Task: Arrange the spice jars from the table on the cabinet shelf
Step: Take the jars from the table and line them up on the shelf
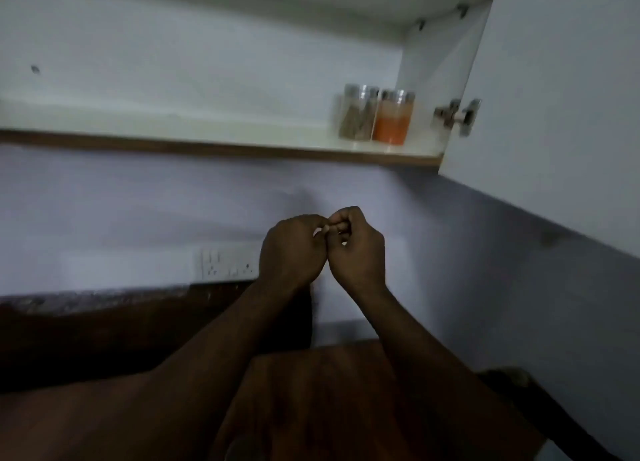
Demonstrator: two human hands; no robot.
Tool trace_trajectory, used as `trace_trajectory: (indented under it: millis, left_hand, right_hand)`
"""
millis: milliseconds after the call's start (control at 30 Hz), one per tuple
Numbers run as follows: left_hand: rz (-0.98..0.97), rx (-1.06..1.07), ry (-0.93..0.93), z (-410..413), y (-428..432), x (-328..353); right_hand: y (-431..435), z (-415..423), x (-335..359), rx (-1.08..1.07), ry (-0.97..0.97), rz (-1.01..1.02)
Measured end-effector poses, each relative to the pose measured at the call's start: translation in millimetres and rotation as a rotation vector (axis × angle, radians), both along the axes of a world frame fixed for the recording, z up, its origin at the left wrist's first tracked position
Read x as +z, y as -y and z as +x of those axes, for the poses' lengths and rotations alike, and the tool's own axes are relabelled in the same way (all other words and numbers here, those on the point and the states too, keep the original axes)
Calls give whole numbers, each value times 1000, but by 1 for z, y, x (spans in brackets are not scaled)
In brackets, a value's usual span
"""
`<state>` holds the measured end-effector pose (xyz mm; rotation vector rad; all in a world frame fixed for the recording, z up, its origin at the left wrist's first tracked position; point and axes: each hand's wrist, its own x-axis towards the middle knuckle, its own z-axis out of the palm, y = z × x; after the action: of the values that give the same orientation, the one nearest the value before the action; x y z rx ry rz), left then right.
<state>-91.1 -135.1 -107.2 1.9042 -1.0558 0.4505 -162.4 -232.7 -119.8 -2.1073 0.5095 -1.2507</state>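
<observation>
Two glass spice jars with silver lids stand side by side at the right end of the white cabinet shelf (207,133): a jar of brown spice (356,117) on the left and a jar of orange powder (393,119) on the right. My left hand (292,251) and my right hand (358,246) are held together in front of the wall, well below the shelf. Their fingers are curled and the fingertips touch each other. I see no jar in either hand.
The cabinet door (554,107) hangs open at the right, its hinge (459,114) beside the jars. A wall socket panel (227,263) sits behind my left hand. The wooden table (329,391) lies below my forearms, with a dark counter edge (86,301) at the left.
</observation>
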Motion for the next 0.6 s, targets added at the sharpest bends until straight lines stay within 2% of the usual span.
trace_trajectory:
  millis: [267, 433, 533, 600]
  left_hand:
    - [368, -57, -226, -33, -72, -141]
    - [517, -95, -337, -51, -100, -207]
    - [748, -153, -344, -64, -112, -252]
    - [950, -156, -224, -75, -120, -285]
  right_hand:
    - [-61, -46, -137, 75, -302, 75]
    - [-82, -69, -201, 137, -541, 108]
    - [-94, -83, -242, 96, -783, 192]
    - [-102, -95, -270, 154, -926, 223]
